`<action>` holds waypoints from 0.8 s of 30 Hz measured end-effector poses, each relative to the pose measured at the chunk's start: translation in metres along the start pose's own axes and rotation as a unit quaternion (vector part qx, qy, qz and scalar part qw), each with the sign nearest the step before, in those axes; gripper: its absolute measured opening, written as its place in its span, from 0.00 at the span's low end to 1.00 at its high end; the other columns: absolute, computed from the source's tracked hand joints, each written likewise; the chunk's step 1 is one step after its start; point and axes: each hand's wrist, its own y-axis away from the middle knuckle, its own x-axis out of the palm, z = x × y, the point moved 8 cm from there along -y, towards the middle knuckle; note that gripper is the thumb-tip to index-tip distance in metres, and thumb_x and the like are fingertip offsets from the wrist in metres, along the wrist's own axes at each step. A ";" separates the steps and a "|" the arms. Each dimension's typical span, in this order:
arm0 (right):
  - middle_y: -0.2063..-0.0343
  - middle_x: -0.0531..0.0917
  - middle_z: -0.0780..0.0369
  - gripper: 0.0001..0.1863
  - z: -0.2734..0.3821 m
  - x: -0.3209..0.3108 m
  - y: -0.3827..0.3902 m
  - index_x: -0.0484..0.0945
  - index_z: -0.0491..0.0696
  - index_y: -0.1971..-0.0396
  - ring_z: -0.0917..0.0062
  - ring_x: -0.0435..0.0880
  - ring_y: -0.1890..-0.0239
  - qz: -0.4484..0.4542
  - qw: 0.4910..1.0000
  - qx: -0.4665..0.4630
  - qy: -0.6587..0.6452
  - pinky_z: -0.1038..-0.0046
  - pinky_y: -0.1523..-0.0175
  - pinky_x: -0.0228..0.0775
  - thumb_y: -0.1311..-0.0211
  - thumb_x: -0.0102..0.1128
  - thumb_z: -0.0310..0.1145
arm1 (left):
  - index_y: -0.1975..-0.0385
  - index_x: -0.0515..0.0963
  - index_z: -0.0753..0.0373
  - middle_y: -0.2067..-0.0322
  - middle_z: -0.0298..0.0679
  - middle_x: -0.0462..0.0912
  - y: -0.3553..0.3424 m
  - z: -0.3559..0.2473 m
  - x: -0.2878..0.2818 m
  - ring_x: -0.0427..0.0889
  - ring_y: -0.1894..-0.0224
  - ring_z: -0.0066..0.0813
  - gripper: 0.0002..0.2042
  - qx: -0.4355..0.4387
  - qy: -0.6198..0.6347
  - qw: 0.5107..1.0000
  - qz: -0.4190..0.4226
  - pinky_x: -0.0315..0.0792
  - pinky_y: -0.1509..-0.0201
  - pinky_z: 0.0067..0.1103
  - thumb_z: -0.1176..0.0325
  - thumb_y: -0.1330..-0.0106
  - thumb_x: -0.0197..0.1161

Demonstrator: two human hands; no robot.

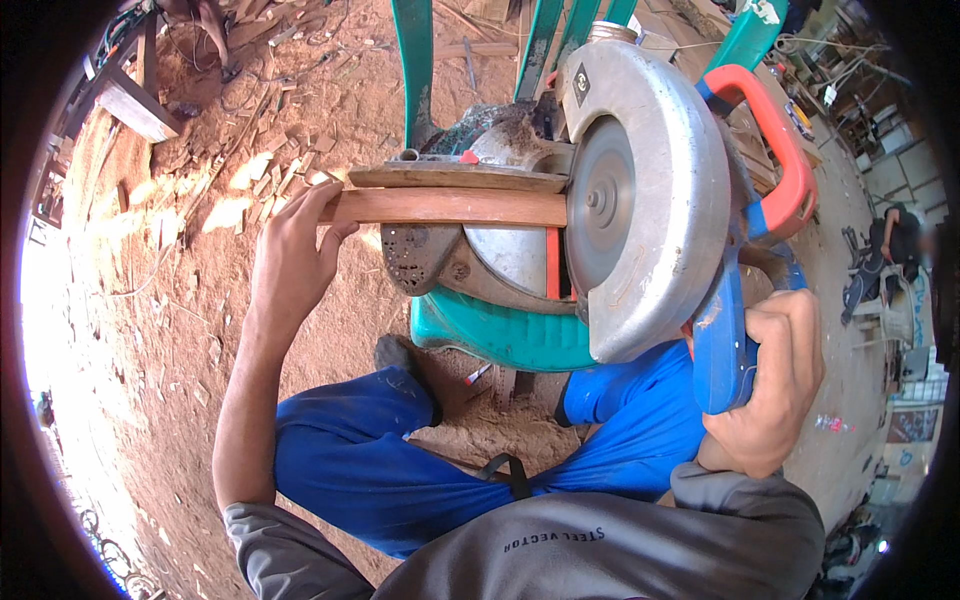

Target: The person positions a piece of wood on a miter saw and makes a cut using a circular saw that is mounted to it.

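- Reddish wooden strip [450, 207]: lies across the saw base [425, 258], along a darker board [460, 179]; right end at the blade [600, 200], contact unclear.
- Left hand [293, 250]: thumb and fingers closed on strip's left end.
- Right hand [782, 385]: fingers curled round the saw's blue handle [722, 350].
- Circular saw [690, 215]: silver guard, red upper grip.
- Green plastic seat [500, 330]: below saw base.
- Ground [180, 340]: brown, wood scraps scattered.
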 end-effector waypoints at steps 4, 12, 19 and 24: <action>0.70 0.72 0.57 0.15 0.000 0.000 0.000 0.75 0.45 0.66 0.58 0.75 0.67 0.005 1.000 0.002 0.001 0.59 0.64 0.66 0.56 0.69 0.25 | 0.44 0.80 0.68 0.49 0.53 0.86 0.000 -0.001 0.000 0.86 0.45 0.50 0.21 0.002 -0.006 1.000 0.003 0.77 0.41 0.36 0.70 0.36 0.71; 0.70 0.72 0.57 0.14 -0.001 0.002 0.001 0.75 0.45 0.67 0.59 0.75 0.67 -0.003 1.000 -0.005 0.003 0.59 0.65 0.66 0.55 0.69 0.25 | 0.46 0.80 0.68 0.52 0.52 0.86 0.002 -0.003 -0.002 0.86 0.49 0.49 0.19 0.028 -0.009 0.999 -0.017 0.79 0.45 0.37 0.72 0.36 0.70; 0.70 0.72 0.58 0.14 0.002 0.000 0.000 0.75 0.46 0.67 0.59 0.76 0.68 -0.001 1.000 -0.007 0.010 0.59 0.66 0.66 0.54 0.69 0.26 | 0.45 0.80 0.68 0.51 0.52 0.86 0.001 -0.002 -0.001 0.86 0.48 0.49 0.19 0.017 -0.003 1.000 -0.008 0.78 0.43 0.36 0.72 0.36 0.70; 0.71 0.71 0.58 0.14 0.002 0.001 0.000 0.75 0.46 0.68 0.60 0.76 0.69 -0.014 1.000 -0.010 0.011 0.59 0.67 0.66 0.55 0.69 0.26 | 0.44 0.80 0.67 0.50 0.52 0.86 0.000 0.000 0.001 0.86 0.46 0.50 0.20 0.003 -0.008 1.000 -0.002 0.77 0.41 0.36 0.72 0.37 0.71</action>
